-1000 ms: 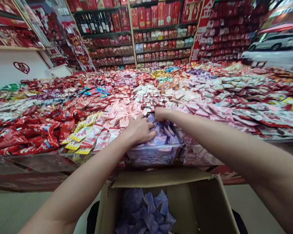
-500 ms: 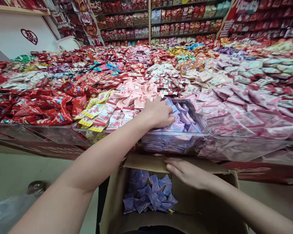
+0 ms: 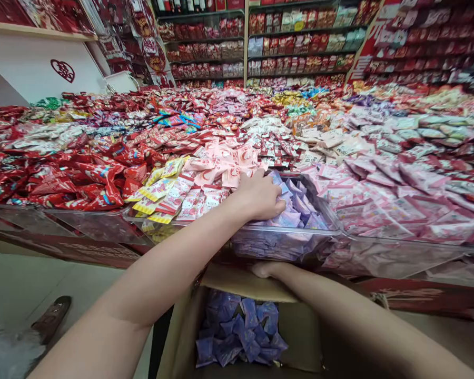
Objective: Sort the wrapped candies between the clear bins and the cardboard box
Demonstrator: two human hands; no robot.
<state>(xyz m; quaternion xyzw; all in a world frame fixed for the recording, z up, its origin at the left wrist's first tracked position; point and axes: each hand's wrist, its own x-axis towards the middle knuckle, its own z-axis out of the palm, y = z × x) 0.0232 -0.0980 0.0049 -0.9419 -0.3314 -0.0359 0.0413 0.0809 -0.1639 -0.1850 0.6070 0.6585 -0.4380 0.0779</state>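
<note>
My left hand (image 3: 263, 198) lies on purple candy packets (image 3: 300, 202) heaped in a clear plastic bin (image 3: 329, 218). Its thumb stands apart from the fingers, and the fingertips partly sink from view among the packets. Lower down, my right hand (image 3: 265, 269) reaches over the front flap (image 3: 240, 281) of a cardboard box, just under the bin. Its fingers are hidden behind the flap. Inside the cardboard box (image 3: 174, 337) more purple packets (image 3: 243, 329) lie in a loose pile on the left side.
Pink packets (image 3: 391, 195) fill the bin to the right. Yellow-and-white packets (image 3: 166, 195) and red packets (image 3: 90, 181) lie to the left. Shelves of red goods (image 3: 300, 45) stand behind. A shoe (image 3: 52, 318) shows on the floor at left.
My right hand has moved forward over the box flap, and its fingers have gone out of sight. My left hand stays on the purple packets. The view has tilted up slightly.
</note>
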